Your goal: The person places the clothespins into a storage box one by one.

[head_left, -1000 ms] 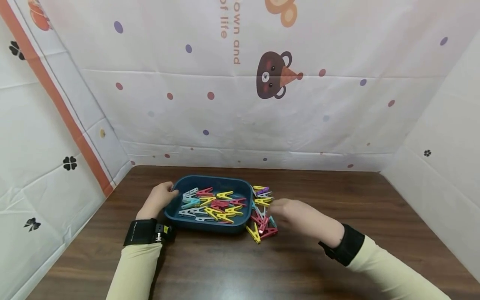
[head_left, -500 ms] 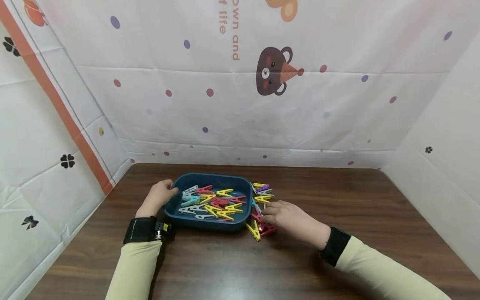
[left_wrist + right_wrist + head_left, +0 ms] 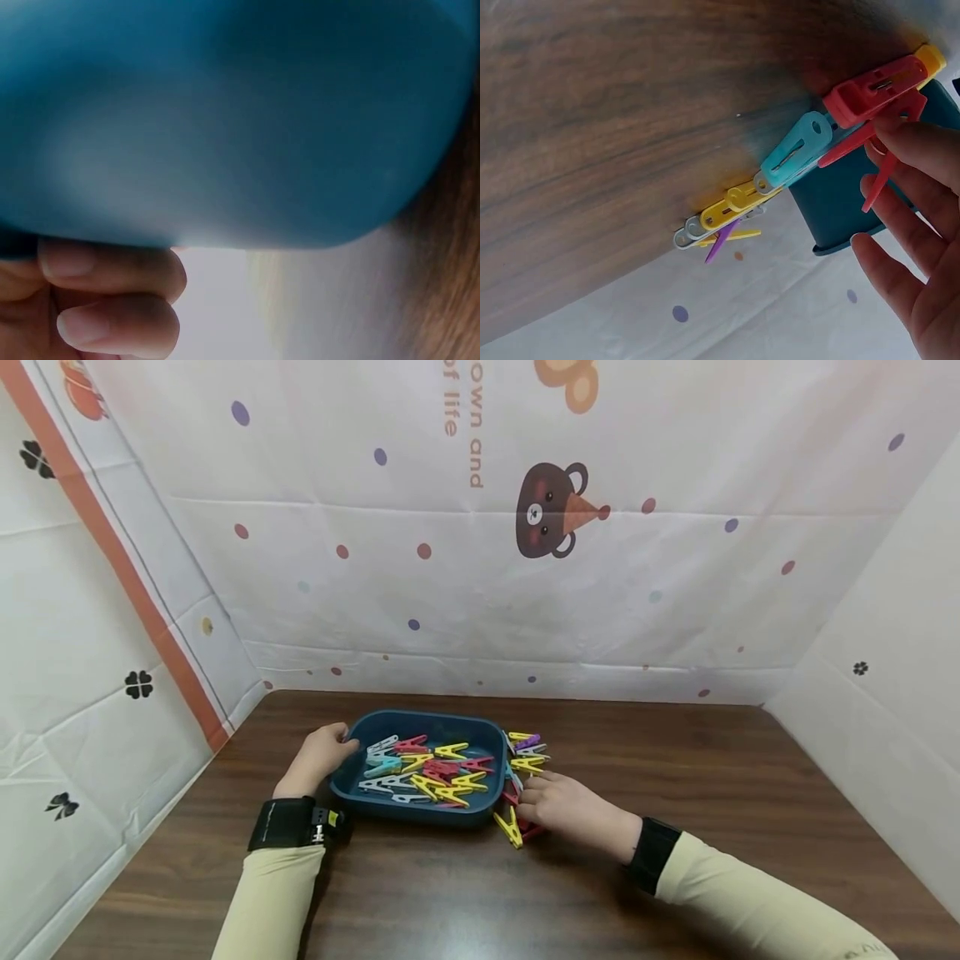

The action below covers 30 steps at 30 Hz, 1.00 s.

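Observation:
My left hand (image 3: 311,762) grips the left rim of a dark blue plastic basin (image 3: 416,812); curled fingers (image 3: 124,270) show under the edge in the left wrist view. Several clothespins (image 3: 442,768) in red, yellow, white and teal lie inside it. My right hand (image 3: 558,806) is over a small heap of clothespins just outside the basin's right wall. In the right wrist view, the thumb and forefinger pinch a red clothespin (image 3: 883,182), the other fingers spread loosely. Another red clothespin (image 3: 877,88) and a teal one (image 3: 799,150) lie close by.
More clothespins trail back along the basin's right side, among them a yellow one (image 3: 528,764) and a purple one (image 3: 528,741). A yellow clothespin (image 3: 510,828) lies nearest the front. The brown wooden table (image 3: 450,893) meets a printed white sheet (image 3: 375,585) behind.
My right hand has moved left and a little down into the heap, and now pinches a red clothespin. The left hand stays on the basin rim.

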Each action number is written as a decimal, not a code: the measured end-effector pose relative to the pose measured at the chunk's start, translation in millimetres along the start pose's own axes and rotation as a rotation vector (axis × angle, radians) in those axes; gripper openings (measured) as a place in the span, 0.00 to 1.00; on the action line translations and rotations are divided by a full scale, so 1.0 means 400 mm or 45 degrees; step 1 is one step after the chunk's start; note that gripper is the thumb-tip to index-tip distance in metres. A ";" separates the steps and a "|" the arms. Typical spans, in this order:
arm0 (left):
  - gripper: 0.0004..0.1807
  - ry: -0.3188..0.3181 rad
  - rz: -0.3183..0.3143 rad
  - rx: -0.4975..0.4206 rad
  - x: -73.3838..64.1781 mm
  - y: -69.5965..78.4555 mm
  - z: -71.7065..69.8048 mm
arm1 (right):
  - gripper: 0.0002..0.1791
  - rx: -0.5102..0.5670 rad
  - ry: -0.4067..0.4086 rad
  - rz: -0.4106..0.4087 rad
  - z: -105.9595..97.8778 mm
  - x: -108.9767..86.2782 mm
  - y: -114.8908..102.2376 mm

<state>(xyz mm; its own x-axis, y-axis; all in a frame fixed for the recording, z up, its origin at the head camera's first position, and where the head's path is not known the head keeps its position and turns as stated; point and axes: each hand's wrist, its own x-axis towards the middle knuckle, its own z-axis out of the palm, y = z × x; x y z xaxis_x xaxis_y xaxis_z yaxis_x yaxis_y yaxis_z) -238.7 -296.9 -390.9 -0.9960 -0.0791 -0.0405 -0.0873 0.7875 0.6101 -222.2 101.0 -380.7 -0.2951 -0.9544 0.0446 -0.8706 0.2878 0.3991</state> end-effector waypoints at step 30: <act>0.16 0.005 -0.017 -0.026 0.004 -0.003 0.004 | 0.09 0.650 -0.238 0.219 -0.274 0.410 0.112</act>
<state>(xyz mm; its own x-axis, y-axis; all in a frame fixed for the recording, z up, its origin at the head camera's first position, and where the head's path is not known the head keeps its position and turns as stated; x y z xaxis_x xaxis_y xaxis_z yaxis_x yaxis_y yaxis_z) -240.1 -297.1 -393.0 -0.9947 -0.0921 -0.0453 -0.1002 0.7739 0.6254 -266.6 -51.2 -255.2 -0.4739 -0.8735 -0.1118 -0.8699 0.4841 -0.0949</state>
